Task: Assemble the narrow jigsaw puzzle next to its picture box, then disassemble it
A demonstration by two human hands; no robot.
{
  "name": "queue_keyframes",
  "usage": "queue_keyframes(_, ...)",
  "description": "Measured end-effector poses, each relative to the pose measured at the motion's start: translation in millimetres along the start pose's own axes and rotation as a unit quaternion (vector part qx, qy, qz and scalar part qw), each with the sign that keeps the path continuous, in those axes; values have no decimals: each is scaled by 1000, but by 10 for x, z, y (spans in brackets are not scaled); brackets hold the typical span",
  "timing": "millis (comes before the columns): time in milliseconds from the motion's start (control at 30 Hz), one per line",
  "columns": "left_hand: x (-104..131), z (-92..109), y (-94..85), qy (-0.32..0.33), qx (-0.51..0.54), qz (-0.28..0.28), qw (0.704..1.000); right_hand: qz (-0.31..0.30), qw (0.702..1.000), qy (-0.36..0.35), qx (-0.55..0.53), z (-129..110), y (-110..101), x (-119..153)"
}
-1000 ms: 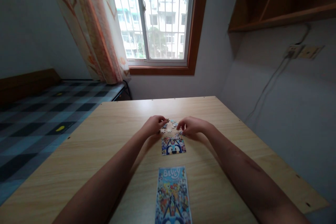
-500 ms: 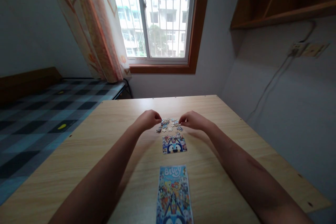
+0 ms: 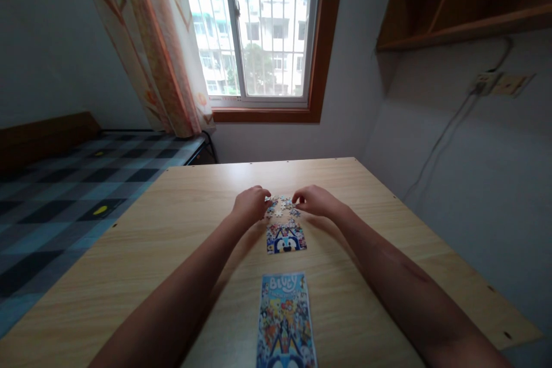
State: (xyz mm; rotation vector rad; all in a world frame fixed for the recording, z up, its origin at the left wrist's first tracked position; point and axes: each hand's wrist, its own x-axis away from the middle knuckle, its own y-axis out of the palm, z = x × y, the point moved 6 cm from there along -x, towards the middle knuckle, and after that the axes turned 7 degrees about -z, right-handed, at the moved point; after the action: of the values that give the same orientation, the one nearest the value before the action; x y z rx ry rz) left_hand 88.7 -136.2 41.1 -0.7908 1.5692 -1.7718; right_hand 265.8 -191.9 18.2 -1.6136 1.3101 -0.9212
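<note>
Loose jigsaw puzzle pieces (image 3: 283, 206) lie in a small heap between my two hands. My left hand (image 3: 252, 205) is at the heap's left edge, its fingers apart and reaching over the pieces, and it partly hides some of them. On the right side of the heap, my right hand (image 3: 318, 200) has its fingers curled down in a pinch; whatever lies between the fingertips is too small to make out. Just nearer to me is a joined puzzle section (image 3: 286, 240) showing a blue dog's face. Closer still lies a printed "Bluey" picture sheet (image 3: 286, 316), cut off by the lower frame edge.
Everything rests on a light wooden table (image 3: 207, 195). A bed with a checked cover (image 3: 129, 155) stands to the left. Behind the table are a window (image 3: 267, 40) and a curtain (image 3: 159, 52). A wooden shelf (image 3: 466, 23) hangs on the right wall above a cable.
My left hand has shifted slightly right and nearer, turning over the left part of the heap, and its fingers have spread. My right hand has barely moved.
</note>
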Motion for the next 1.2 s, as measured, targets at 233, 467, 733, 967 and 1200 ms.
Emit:
queue_keyframes(233, -29, -2, 241, -6, -3, 24, 1000, -20, 1000, 16, 1, 82, 19, -12)
queue_keyframes(467, -54, -56, 222, -14, 29, 41, 999, -21, 1000, 12, -15, 63, -6, 3)
queue_keyframes(733, -21, -84, 200, 30, 28, 96, 994, -15, 1000, -7, -23, 35, -44, 12)
queue_keyframes(967, -95, -186, 242, 8, 53, 118, 992, -51, 998, -32, -34, 35, 56, 1)
queue_keyframes(1200, -87, -224, 204, -33, 62, 125, 990, -82, 996, -25, -22, 1, 96, 11)
